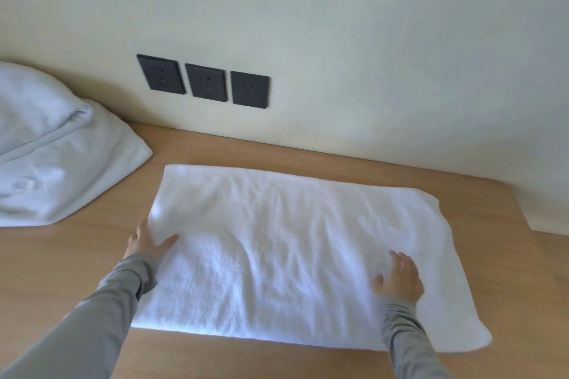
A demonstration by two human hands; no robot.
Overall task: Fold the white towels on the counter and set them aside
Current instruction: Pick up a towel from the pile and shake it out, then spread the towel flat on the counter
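Wood-grain laminate, light brown: worktop [277, 148], running the full width of the view, its far right corner rounded, its back edge meeting the wall.

Wall [369, 40]: plain, cream-white, matt.

Socket plates [205, 80]: three, dark grey, square, set side by side in the wall just above the worktop, left of centre.

White towel [292, 240]: one, spread flat on the worktop in front of the person, long side across the view, surface lightly creased. Its far edge lies near the wall and apart from it; its near right corner droops toward the front edge.

Heap of white towelling [55, 163]: at the far left of the worktop, unfolded and bunched, a hemmed band showing across it; it lies apart from the spread towel, with bare wood between.

Left hand [147, 243]: at the towel's left edge, thumb laid on top of the cloth, fingers along the edge. Whether the grip pinches the edge or merely rests there cannot be told.

Right hand [400, 280]: flat on the towel's near right part, palm down, fingers spread and straight; the grip is apart, holding nothing.

Sleeves [92, 317]: grey, close-fitting, reaching both wrists.
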